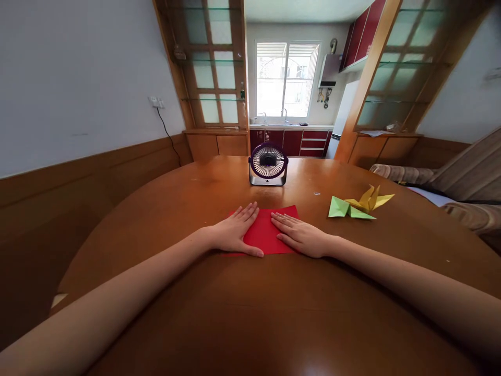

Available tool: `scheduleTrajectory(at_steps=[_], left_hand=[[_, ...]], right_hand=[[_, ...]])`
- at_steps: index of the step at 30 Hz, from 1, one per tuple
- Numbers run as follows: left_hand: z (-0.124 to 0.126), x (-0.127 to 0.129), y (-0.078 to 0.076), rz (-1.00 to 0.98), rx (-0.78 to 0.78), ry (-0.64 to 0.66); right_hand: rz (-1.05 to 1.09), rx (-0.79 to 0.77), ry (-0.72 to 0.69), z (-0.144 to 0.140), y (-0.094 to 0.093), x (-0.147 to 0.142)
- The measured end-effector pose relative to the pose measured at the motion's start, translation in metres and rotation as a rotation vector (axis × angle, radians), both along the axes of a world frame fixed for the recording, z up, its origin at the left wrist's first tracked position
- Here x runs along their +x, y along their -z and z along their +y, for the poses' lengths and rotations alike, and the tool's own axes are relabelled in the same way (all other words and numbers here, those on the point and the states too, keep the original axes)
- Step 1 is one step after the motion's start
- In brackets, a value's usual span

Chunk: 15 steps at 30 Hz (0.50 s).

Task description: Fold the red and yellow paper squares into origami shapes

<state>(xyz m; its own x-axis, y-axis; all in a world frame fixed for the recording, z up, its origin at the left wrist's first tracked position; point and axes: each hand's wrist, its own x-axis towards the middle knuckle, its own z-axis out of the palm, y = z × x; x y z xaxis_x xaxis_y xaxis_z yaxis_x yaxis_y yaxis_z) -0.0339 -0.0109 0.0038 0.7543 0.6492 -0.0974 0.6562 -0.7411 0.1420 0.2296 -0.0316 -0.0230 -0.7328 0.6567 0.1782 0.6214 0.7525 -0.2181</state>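
A red sheet of paper (266, 235) lies flat on the wooden table in front of me. Across its left part rests my left hand (237, 230), palm down, fingers stretched out and the thumb apart along the near edge. My right hand (299, 234) lies flat over the paper's right part, its fingers pointing left towards the middle. Both hands touch the sheet and cover its two sides, so parts of those edges are hidden. To the right sit a yellow folded paper crane (370, 199) and a green folded paper piece (348, 209), close together.
A small purple fan (268, 163) stands on the table (266, 318) beyond the paper. A striped cushioned seat (465, 172) is at the right. Behind the table are glass-shelved cabinets (215, 68) and a kitchen window (287, 78).
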Motion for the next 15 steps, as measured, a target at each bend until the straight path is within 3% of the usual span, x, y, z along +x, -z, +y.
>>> scheduleTrajectory(at_steps=[15], left_hand=[[-0.009,-0.07,-0.008,0.158,-0.019,-0.196]], right_hand=[[-0.009,0.007,-0.006,0.0,-0.001,0.001]])
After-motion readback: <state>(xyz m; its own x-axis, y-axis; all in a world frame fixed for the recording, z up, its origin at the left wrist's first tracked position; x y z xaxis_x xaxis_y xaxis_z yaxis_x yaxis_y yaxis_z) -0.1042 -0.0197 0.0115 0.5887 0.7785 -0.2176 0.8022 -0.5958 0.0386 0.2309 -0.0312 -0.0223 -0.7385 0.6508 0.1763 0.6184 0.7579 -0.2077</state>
